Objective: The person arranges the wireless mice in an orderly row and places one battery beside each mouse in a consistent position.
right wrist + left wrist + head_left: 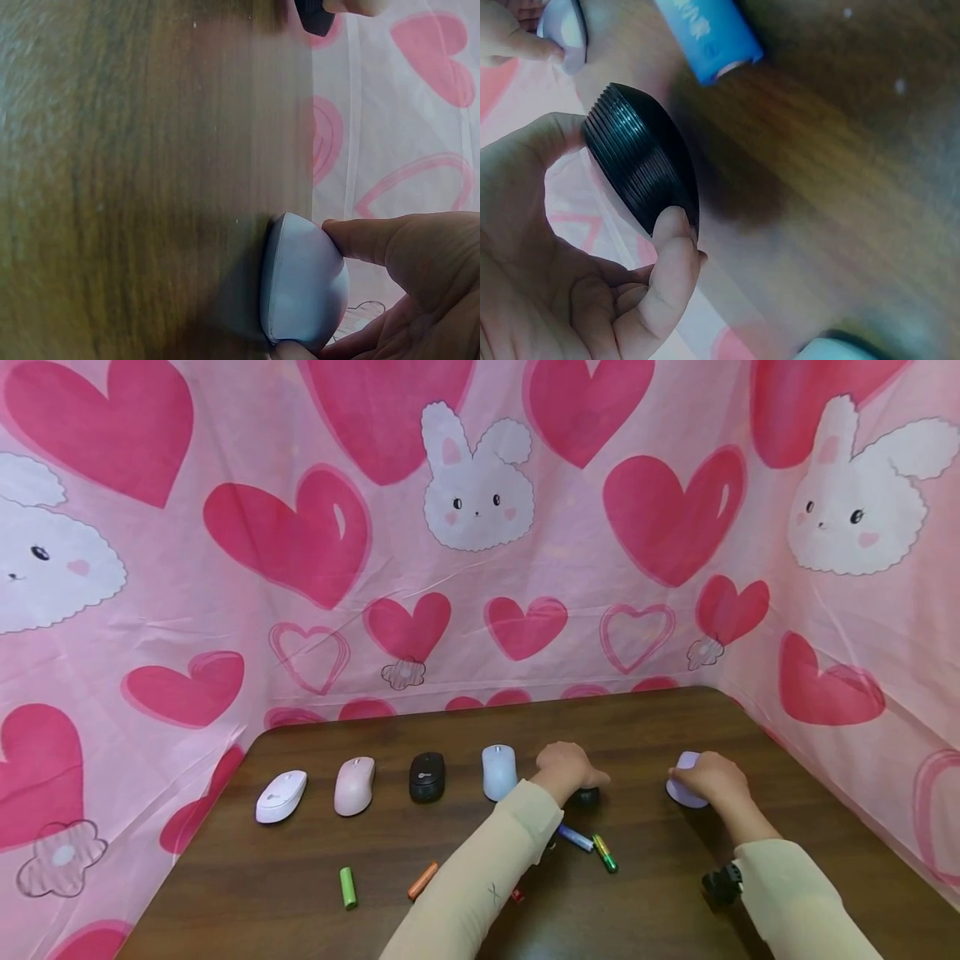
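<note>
My left hand (566,770) pinches a black computer mouse (641,154) by its two sides, thumb on one and fingers on the other. Ridges run along the mouse's flank in the left wrist view; from the head, the hand hides most of it. Farther right, my right hand (717,781) grips a lavender mouse (686,789) between thumb and fingers. Seen from the right wrist, that mouse (304,281) sits at the tabletop. Just left of my left hand lies a light blue mouse (499,772). A blue battery (576,837) and a green-and-yellow battery (604,853) lie nearer me.
Leftward in the row are a second black mouse (427,777), a pink mouse (354,786) and a white mouse (281,797). Closer in lie a green battery (348,887), an orange battery (423,880) and a red one (517,895), partly behind my left sleeve. A heart-print curtain (465,577) surrounds the table.
</note>
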A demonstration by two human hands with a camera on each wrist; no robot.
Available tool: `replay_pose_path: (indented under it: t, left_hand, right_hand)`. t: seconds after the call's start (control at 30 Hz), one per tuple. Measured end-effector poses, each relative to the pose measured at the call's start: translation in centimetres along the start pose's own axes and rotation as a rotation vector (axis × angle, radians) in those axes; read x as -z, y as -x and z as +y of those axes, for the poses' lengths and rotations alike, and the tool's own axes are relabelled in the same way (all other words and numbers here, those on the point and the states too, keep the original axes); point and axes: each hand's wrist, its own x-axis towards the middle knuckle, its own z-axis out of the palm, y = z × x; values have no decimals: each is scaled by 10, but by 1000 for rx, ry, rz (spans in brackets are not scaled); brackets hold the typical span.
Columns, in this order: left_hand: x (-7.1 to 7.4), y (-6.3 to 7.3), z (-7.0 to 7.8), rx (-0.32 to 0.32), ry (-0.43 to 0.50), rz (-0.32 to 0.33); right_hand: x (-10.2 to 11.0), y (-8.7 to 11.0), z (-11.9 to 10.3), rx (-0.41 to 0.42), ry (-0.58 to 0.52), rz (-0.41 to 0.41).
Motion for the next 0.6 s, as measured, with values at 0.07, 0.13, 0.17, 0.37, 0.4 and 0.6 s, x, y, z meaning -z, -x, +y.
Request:
replay_pose_path:
  t: [0.07,0.13,0.17,0.37,0.4,0.6]
  left_hand:
    - [2,-2,1,1,-10,7]
    - [3,-4,1,4,-11,10]
    - [3,-5,2,5,-9,9]
    - [4,-10,5,-15,6,18]
    - [3,-11,6,-22,5,24]
    - [-1,-15,9,-48,-4,41]
  right_hand:
    - [1,0,0,0,1,-1]
    - [1,0,0,0,4,0]
    - [1,0,-1,-2,5,0]
    - [2,0,-1,-9,16,3]
    - [2,0,-1,-9,16,5]
    - [1,0,-1,-11,13,11]
